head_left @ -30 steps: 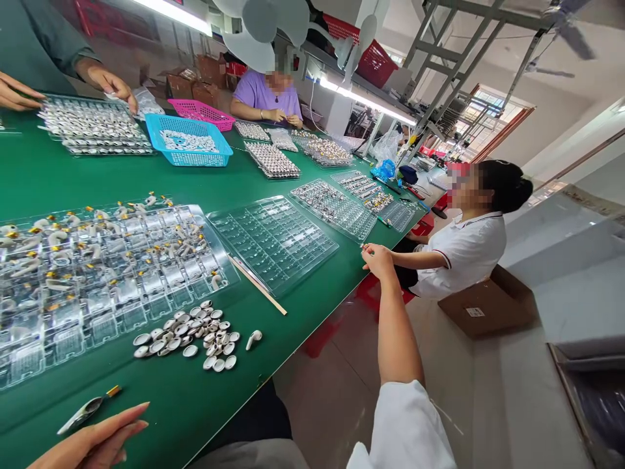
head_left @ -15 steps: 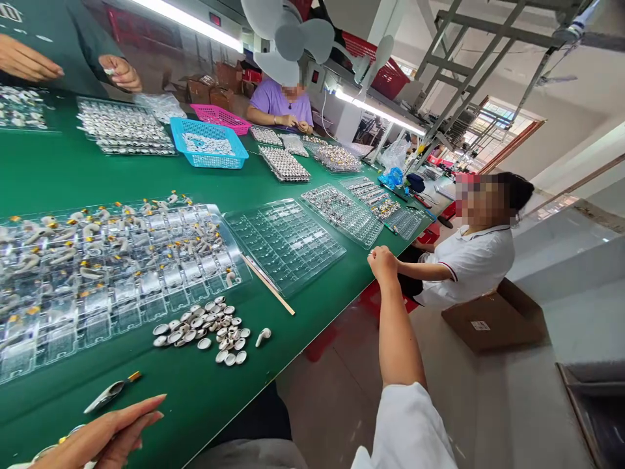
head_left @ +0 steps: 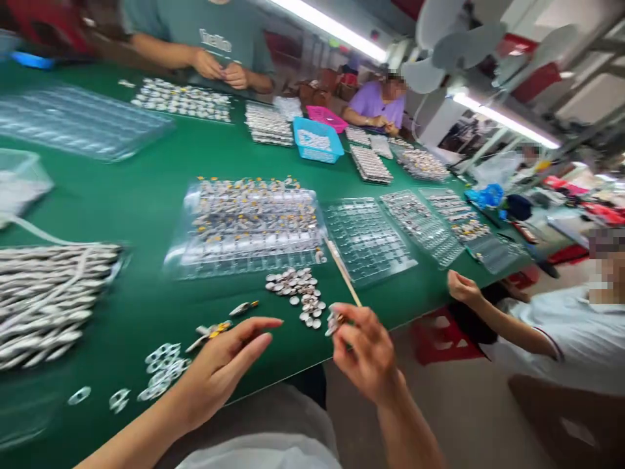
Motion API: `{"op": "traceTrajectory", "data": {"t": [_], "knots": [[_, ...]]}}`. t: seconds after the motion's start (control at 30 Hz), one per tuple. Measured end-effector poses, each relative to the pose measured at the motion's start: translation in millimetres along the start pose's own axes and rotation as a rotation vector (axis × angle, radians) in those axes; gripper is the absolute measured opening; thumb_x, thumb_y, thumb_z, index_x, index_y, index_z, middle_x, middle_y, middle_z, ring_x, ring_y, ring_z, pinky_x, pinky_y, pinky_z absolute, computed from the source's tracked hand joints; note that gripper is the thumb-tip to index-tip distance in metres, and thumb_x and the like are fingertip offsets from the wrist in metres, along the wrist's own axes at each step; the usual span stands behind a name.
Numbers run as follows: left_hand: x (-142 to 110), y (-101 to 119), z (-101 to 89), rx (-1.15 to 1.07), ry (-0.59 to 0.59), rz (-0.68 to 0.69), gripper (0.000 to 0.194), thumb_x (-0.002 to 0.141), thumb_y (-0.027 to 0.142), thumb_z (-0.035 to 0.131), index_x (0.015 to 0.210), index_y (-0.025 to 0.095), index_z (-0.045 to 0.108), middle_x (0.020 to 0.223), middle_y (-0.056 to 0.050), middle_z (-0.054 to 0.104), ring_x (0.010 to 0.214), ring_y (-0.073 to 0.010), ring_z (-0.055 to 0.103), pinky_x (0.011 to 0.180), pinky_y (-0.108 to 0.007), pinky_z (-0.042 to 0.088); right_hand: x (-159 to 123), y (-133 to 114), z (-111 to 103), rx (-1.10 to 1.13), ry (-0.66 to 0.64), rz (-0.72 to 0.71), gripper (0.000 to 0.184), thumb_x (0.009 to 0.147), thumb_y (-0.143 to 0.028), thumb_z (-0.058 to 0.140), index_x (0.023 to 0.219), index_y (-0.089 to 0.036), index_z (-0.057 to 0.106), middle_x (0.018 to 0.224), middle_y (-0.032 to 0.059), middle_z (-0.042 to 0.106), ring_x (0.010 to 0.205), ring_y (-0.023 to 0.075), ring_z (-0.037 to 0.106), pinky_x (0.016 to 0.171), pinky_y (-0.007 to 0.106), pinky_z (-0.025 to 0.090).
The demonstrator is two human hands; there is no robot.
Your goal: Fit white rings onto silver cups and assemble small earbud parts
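My right hand (head_left: 366, 352) is closed in a pinch around a small whitish earbud piece (head_left: 331, 324), at the table's near edge. Blur hides its detail. Just left of it lies a pile of round white earbud caps (head_left: 293, 283). My left hand (head_left: 219, 371) hovers over the near part of the table, fingers stretched out and nothing visible in them. Beyond it lies a slim grey-white part (head_left: 241, 308) with an orange tip. Several parts with orange tabs (head_left: 215, 330) sit partly hidden behind that hand. White oval rings (head_left: 163, 371) are heaped left of my left wrist.
A clear tray (head_left: 249, 228) full of earbud parts stands ahead, a clear moulded tray (head_left: 371, 238) beside it. A wooden stick (head_left: 347, 277) lies between. Stacked grey-white parts (head_left: 43, 299) are at left. Co-workers sit opposite and at right; one's hand (head_left: 463, 288) is near the edge.
The view has swung left. My right hand has drawn back from the far right to beside the cap pile and pinches an earbud piece. More of my left hand shows.
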State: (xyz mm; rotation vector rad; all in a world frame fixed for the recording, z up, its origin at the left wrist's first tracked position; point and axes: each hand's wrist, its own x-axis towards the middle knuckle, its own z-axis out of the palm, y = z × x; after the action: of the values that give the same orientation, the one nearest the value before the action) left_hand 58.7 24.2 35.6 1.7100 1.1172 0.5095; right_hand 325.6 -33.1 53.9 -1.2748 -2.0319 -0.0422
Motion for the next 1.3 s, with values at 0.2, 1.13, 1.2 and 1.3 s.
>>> {"op": "traceTrajectory", "data": {"t": [0.2,1.13,1.2,1.3], "knots": [[-3.6,-5.4,-15.3,-0.729,-0.335,-0.197,0.054,0.083,0.064,0.061,0.095,0.012,0.061,0.064,0.006,0.032,0.055,-0.0074,0.025,0.048,-0.02,0.016,17.1,-59.9,67.1,0.361,0.048,-0.127,0.02,0.085,-0.008,0.059,0.1,-0.022,0.061,0.115,0.0099,0.071,0.096,0.0201,0.065,0.082,0.036,0.058],[-50.6,-40.3,-40.8,-0.674,0.086,-0.156,0.023,0.079,0.036,0.072,0.082,0.014,0.067,0.076,0.0,0.06,0.07,-0.0118,0.048,0.066,-0.023,0.039,28.2,-97.3,105.8,0.362,-0.066,0.065,0.02,0.085,-0.004,0.058,0.094,-0.022,0.059,0.12,0.0111,0.066,0.104,0.0216,0.063,0.087,0.04,0.056],[-51.0,-42.2,-41.7,-0.678,0.094,-0.168,0.024,0.079,0.037,0.072,0.082,0.014,0.066,0.077,-0.001,0.06,0.069,-0.0114,0.048,0.065,-0.023,0.038,24.5,-88.5,104.5,0.29,-0.042,0.156,0.017,0.088,-0.006,0.057,0.094,-0.022,0.06,0.11,0.0103,0.067,0.099,0.0207,0.063,0.083,0.037,0.056],[-50.6,-42.7,-41.8,-0.676,0.104,-0.185,0.027,0.078,0.039,0.072,0.082,0.013,0.065,0.076,0.0,0.059,0.067,-0.0107,0.045,0.061,-0.022,0.036,18.4,-73.4,104.9,0.134,-0.078,0.263,0.011,0.092,-0.012,0.054,0.09,-0.02,0.06,0.088,0.0064,0.063,0.085,0.0188,0.06,0.076,0.034,0.052]]}}
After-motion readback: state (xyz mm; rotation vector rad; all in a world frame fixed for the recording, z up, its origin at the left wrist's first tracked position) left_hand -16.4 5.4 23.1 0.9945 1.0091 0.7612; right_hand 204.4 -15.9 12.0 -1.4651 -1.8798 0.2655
